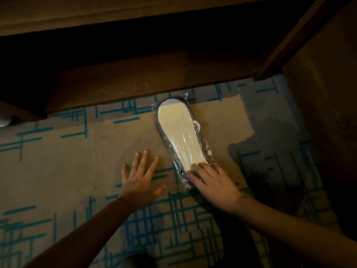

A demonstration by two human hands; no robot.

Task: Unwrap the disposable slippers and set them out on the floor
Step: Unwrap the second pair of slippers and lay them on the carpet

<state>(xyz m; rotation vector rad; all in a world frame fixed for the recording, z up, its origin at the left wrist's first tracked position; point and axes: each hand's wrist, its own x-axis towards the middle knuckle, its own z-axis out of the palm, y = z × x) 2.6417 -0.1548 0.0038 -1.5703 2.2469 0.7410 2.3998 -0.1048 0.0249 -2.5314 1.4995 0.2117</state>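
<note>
the wrapped slippers (pixel 180 136) lie flat on the carpet (pixel 58 167), sole side up, a pale cream sole edged in dark trim, sealed in a clear film wrapper (pixel 204 149) that crinkles and catches the light along its right edge and at both ends. the pack points away from the person, its far end close to the foot of a dark wooden furniture piece (pixel 125 82), its near end under the right hand (pixel 210 180). that hand rests on the near end with fingers loosely bent over the film, touching it; whether it already pinches the wrapper i cannot tell. the left hand (pixel 141 176) lies just beside the pack on the carpet, fingers spread wide and straight, holding nothing. judging by its look, the pack is light, thin and floppy, and the film is slick, so a flat press would likely only slide it across the carpet. the loose, bunched film at the near end, or the slack along the right edge, looks the best place to pinch and tear, with the other hand pinning the sole. the carpet is tan with teal crosshatch lines, and the light is dim.
</note>
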